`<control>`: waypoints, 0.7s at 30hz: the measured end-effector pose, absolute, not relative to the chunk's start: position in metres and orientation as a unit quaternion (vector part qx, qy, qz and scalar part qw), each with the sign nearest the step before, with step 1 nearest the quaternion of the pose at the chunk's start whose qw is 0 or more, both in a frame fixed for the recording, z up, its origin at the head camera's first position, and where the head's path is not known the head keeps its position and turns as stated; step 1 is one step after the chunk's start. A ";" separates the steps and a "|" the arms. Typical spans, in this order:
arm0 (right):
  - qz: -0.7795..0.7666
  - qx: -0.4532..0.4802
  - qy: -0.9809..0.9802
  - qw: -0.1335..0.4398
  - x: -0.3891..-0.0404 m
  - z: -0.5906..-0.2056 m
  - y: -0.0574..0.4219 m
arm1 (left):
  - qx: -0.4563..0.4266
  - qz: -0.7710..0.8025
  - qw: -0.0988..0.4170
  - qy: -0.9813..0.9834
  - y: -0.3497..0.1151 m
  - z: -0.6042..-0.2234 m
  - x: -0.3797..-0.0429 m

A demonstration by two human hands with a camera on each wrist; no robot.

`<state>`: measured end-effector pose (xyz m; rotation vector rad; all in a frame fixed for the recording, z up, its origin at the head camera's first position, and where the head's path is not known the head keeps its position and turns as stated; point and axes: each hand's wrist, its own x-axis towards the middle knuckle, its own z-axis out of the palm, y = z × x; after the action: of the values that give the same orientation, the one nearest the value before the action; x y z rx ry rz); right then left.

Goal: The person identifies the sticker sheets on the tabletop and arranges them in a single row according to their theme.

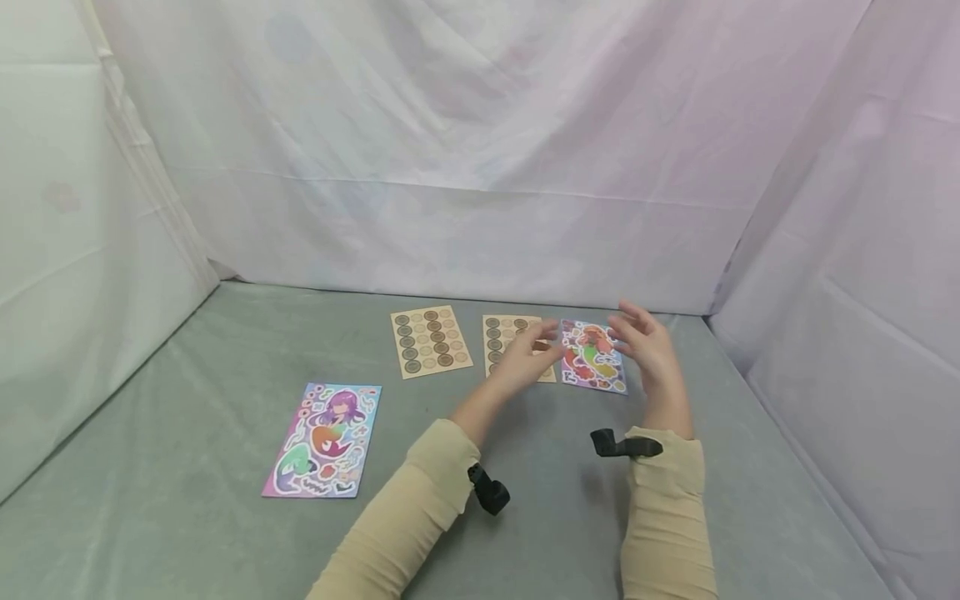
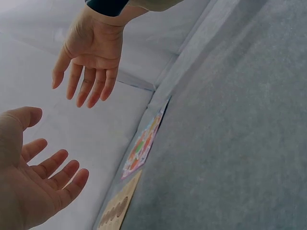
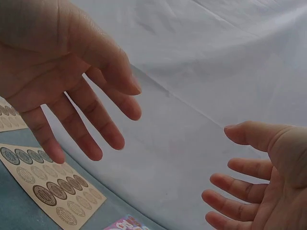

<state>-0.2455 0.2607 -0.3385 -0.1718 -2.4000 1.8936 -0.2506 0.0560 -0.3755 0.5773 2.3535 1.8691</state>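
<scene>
Near the desk's back-right corner: bright sticker sheet flat, just beside tan sheet. My left hand and right hand hover, fingers loosely spread, holding nothing. Risk, I judge: sweeping too low could skew both sheets.

Circular stickers on beige sheets — lettering too small, nothing legible

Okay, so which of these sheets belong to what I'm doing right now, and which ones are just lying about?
Probably in the job, being nearest the empty left grip and right grip:
colourful sheet at far right
neighbouring tan sheet

Probably just lying about:
other tan sheet, further left
purple-haired mermaid sheet, front left
</scene>
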 end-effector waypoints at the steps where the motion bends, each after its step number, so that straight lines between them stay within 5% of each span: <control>1: 0.618 -0.060 -0.783 0.039 -0.246 -0.340 0.262 | 0.186 0.609 0.043 0.770 0.058 -0.377 -0.251; 21: 0.617 -0.114 -0.778 0.030 -0.261 -0.371 0.286 | 0.133 0.623 0.059 0.769 0.088 -0.411 -0.264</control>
<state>-0.2612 0.2855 -0.3706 -0.3527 -2.3969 1.9032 -0.2639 0.0880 -0.4115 0.4041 2.3270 1.8863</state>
